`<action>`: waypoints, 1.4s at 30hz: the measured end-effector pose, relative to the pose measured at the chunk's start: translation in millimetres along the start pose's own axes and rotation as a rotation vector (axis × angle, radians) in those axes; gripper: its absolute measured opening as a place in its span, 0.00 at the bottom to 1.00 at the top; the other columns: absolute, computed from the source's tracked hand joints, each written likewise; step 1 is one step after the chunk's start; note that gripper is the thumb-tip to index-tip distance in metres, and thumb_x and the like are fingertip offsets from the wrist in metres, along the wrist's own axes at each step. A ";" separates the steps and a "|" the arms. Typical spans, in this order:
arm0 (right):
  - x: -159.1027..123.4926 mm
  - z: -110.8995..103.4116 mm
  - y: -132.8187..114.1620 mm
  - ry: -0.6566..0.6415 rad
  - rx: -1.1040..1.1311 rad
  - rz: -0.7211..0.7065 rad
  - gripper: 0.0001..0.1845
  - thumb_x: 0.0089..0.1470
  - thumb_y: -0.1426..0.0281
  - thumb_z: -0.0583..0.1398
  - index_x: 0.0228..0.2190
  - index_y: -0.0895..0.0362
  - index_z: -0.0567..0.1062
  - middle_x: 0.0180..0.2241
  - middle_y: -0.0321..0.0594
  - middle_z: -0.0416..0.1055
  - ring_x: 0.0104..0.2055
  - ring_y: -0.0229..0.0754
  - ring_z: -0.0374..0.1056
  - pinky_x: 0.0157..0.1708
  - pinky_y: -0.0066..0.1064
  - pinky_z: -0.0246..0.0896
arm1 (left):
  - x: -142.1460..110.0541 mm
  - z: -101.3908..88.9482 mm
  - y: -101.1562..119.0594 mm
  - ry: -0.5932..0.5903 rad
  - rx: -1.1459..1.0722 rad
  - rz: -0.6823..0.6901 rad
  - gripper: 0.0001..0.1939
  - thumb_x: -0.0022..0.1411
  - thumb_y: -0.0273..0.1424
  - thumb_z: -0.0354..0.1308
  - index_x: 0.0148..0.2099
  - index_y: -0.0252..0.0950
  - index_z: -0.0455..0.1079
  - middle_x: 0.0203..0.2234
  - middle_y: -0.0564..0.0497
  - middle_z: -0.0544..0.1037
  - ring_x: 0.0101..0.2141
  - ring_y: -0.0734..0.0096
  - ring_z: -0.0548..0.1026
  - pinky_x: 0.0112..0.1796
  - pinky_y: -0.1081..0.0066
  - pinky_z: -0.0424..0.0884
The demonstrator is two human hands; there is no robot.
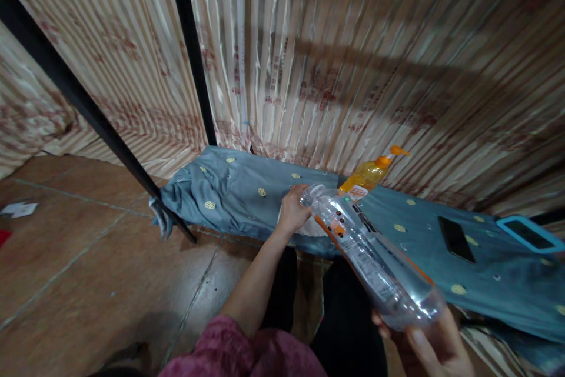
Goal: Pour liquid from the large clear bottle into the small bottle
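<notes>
A clear, empty-looking plastic bottle [375, 259] with an orange-and-black printed label lies slantwise across the view in front of me. My right hand [430, 342] grips its base at the lower right, thumb on the near side. At the other end, my left hand [293, 210] is closed at the bottle's neck; part of its fingers is hidden. Something white [312, 227], perhaps paper or a dish, shows partly behind my left hand and the bottle. Just beyond stands a pump bottle [364, 176] of yellow-orange liquid with an orange pump head.
A narrow table under a blue-grey cloth [241, 189] runs left to right. A dark phone [457, 239] and a blue-framed tablet-like object [529, 233] lie at its right. Black poles [192, 42] rise at the left. Striped curtain [331, 71] hangs behind; brown tile floor [88, 259] is below.
</notes>
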State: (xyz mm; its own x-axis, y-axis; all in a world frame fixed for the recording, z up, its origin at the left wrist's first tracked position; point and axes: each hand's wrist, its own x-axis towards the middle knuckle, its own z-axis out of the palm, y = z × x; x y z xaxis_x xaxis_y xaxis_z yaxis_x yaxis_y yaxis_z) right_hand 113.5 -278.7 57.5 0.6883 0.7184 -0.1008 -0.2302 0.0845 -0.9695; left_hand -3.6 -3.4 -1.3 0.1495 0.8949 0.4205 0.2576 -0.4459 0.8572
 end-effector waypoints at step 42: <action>-4.9 15.1 -7.9 0.029 -0.017 -0.023 0.41 0.48 0.58 0.74 0.60 0.49 0.70 0.39 0.41 0.79 0.30 0.43 0.75 0.28 0.31 0.69 | 1.4 0.8 -2.3 0.015 -0.003 0.012 0.17 0.54 0.24 0.67 0.47 0.35 0.76 0.43 0.46 0.82 0.46 0.59 0.81 0.51 0.62 0.76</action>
State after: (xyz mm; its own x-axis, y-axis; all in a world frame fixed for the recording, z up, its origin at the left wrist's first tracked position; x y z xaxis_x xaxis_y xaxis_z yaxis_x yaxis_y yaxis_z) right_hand 101.5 -272.4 69.0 0.7127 0.6964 -0.0848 -0.2026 0.0886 -0.9753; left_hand -3.2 -1.2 -2.9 0.1387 0.8897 0.4350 0.2527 -0.4565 0.8531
